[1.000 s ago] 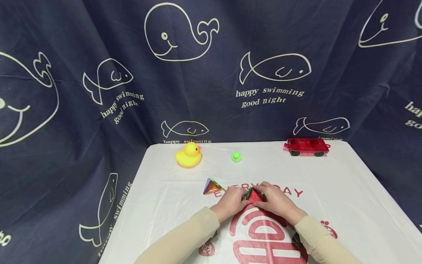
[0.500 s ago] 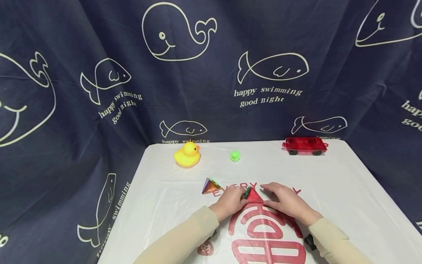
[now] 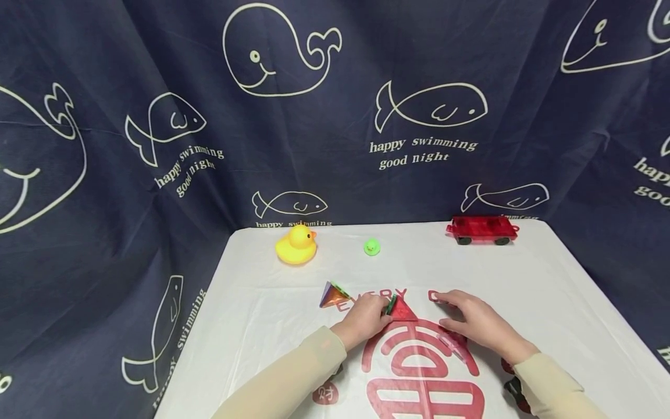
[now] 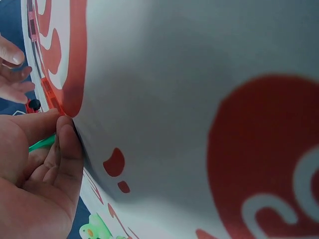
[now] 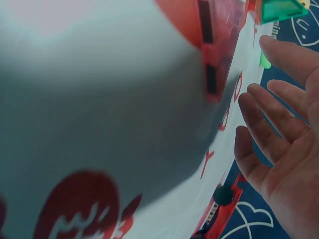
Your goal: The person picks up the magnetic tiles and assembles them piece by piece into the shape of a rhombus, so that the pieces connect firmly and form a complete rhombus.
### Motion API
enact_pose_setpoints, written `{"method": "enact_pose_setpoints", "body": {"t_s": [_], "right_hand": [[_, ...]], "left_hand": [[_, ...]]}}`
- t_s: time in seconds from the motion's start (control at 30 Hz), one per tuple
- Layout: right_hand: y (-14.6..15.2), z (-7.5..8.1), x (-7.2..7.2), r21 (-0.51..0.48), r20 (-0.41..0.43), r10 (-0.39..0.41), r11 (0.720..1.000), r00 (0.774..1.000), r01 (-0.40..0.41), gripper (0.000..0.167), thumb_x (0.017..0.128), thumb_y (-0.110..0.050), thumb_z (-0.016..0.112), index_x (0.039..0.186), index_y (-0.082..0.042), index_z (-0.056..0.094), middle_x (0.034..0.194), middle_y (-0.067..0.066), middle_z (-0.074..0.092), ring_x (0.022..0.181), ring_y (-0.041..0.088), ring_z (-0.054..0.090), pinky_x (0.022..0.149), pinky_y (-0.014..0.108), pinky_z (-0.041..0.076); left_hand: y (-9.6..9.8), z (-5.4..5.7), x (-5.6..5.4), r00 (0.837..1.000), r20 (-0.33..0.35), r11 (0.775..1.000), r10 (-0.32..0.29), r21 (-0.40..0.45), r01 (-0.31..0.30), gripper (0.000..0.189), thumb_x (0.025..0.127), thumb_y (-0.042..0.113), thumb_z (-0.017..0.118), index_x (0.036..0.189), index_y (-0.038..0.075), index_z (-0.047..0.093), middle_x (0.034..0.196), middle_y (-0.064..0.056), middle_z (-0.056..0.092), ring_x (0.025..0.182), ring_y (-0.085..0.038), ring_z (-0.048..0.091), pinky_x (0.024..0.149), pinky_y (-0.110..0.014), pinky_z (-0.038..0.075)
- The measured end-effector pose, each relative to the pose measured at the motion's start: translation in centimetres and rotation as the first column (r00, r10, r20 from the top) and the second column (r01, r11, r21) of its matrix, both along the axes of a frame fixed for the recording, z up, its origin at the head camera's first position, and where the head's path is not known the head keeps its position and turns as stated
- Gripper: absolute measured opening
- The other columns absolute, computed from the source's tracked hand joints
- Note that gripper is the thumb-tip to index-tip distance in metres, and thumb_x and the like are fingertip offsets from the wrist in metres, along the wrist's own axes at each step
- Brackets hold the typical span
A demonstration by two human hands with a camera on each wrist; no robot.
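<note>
My left hand (image 3: 364, 317) pinches a small build of magnetic tiles near the middle of the table. A red triangular tile (image 3: 403, 310) faces up, and a green tile (image 3: 391, 304) stands along its left side, partly hidden by the fingers. In the left wrist view, thumb and fingertips meet at the red tile's edge (image 4: 52, 99). My right hand (image 3: 481, 323) is off to the right, fingers apart and holding nothing. Beside it is a translucent pinkish-red tile (image 3: 454, 344), whose dark edge magnets show in the right wrist view; whether the hand touches it, I cannot tell.
An orange and purple tile pyramid (image 3: 334, 295) with a green edge lies left of the left hand. Farther back are a yellow duck (image 3: 296, 245), a small green duck (image 3: 372, 247) and a red wheeled car base (image 3: 483, 229). A dark curtain hangs behind the table.
My right hand has let go of the red triangular tile and moved right, and the pinkish-red tile shows beside it. The left hand stays on the build.
</note>
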State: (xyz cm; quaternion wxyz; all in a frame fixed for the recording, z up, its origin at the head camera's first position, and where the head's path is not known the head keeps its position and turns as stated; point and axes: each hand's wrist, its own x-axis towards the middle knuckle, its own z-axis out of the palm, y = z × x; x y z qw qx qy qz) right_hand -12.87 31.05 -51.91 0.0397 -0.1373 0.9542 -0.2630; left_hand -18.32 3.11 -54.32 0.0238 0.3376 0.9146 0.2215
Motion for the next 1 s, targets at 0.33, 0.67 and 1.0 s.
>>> {"method": "enact_pose_setpoints", "body": {"t_s": [0.33,0.67,1.0], "right_hand": [[2.1,0.3,2.1,0.036,0.034,0.014,0.999,0.999,-0.016,0.064,0.08,-0.043,0.09,0.126,-0.004,0.072,0.122,0.014,0.068,0.117,0.041,0.062,0.096,0.062,0.049],[3.7,-0.6,3.0,0.018,0.054,0.118,0.993,0.991,-0.12,0.048,0.081,-0.051,0.087,0.119,-0.023,0.078,0.113,-0.009,0.059,0.098,0.011,0.053,0.081,0.033,0.051],[4.4,-0.9,3.0,-0.013,0.07,0.188,0.982,0.98,-0.187,0.046,0.082,-0.051,0.086,0.121,-0.028,0.077,0.117,-0.009,0.057,0.103,0.011,0.052,0.085,0.033,0.051]], "left_hand": [[0.1,0.2,0.1,1.0,0.0,1.0,-0.002,-0.015,0.002,0.015,0.091,0.019,0.083,0.083,0.012,0.072,0.065,0.01,0.053,0.064,-0.008,0.046,0.062,-0.025,0.039],[-0.1,0.3,0.2,1.0,0.002,1.0,0.002,0.0,-0.002,0.015,0.091,0.019,0.083,0.084,0.012,0.072,0.067,0.009,0.056,0.065,-0.009,0.047,0.063,-0.026,0.041],[-0.1,0.4,0.3,1.0,0.017,1.0,-0.005,0.013,0.005,0.017,0.092,0.018,0.082,0.081,0.013,0.07,0.066,0.009,0.055,0.063,-0.008,0.047,0.061,-0.025,0.04]]}}
